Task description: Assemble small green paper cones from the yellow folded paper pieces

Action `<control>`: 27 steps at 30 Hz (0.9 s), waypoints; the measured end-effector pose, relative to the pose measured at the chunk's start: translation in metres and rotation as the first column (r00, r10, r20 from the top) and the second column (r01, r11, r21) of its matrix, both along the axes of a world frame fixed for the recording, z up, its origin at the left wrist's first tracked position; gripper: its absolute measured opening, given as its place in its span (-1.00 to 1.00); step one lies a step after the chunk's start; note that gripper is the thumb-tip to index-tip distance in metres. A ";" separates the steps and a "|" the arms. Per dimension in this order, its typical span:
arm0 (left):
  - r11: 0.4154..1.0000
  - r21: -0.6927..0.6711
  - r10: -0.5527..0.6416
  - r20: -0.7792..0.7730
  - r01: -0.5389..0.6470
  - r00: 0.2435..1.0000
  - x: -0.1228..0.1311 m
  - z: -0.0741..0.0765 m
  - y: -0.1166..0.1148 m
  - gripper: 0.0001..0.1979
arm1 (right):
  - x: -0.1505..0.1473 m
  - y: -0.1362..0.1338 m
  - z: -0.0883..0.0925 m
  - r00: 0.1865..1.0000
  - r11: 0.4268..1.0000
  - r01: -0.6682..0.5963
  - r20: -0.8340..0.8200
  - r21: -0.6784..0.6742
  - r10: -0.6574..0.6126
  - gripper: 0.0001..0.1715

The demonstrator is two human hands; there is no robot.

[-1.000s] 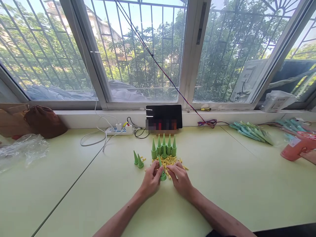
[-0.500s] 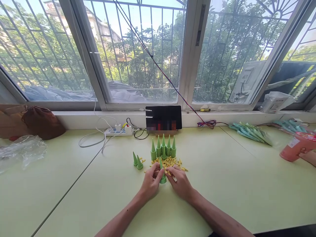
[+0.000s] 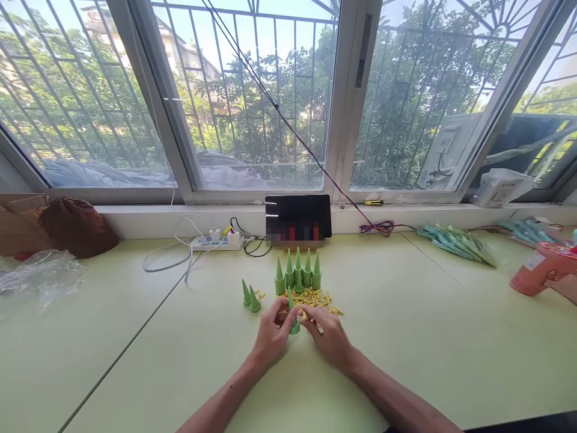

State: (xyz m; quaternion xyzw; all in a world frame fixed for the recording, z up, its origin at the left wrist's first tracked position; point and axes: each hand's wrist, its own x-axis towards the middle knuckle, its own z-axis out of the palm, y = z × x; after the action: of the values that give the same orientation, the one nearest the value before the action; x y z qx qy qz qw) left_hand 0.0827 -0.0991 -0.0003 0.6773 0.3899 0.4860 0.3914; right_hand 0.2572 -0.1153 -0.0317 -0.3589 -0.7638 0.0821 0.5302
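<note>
My left hand (image 3: 271, 334) is curled round the base of a small green cone (image 3: 293, 317) that stands on the pale green table (image 3: 406, 337). My right hand (image 3: 329, 337) pinches at the same cone from the right, fingers closed together; a small yellow piece may be between them, but I cannot make it out. Just beyond my fingers lies a heap of small yellow pieces (image 3: 313, 299). Behind the heap stands a cluster of several upright green cones (image 3: 297, 272). Two more green cones (image 3: 250, 296) stand apart to the left.
A dark tablet (image 3: 298, 218) leans on the window sill, with a power strip and cables (image 3: 211, 242) to its left. A brown pouch (image 3: 76, 225) and clear plastic (image 3: 40, 273) lie far left. Teal strips (image 3: 455, 242) and an orange-pink bottle (image 3: 543, 269) sit at the right.
My hands have drawn closer together round the single cone, the right fingers moving left from the yellow heap onto it. The view has shifted slightly.
</note>
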 end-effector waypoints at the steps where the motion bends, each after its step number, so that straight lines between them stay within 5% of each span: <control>1: 1.000 -0.001 0.008 0.006 -0.008 1.000 0.000 0.000 0.000 -0.72 | 0.000 0.000 0.000 1.000 1.000 0.002 0.003 -0.001 -0.002 -0.66; 13: 0.997 -0.051 0.064 0.091 -0.059 0.994 -0.001 -0.005 0.006 -0.70 | 0.001 -0.001 -0.001 0.997 0.998 0.056 0.057 -0.035 -0.054 -0.71; 27: 0.999 -0.016 0.050 0.093 -0.049 0.994 0.001 0.008 0.000 -0.73 | 0.001 -0.004 0.004 0.994 0.988 -0.061 0.077 -0.144 0.073 -0.78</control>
State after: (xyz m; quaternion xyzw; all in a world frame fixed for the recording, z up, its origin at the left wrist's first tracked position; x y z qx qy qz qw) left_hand 0.0839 -0.0994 0.0074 0.6410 0.3912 0.5240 0.4018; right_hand 0.2581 -0.1189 -0.0280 -0.3727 -0.7888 0.1389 0.4686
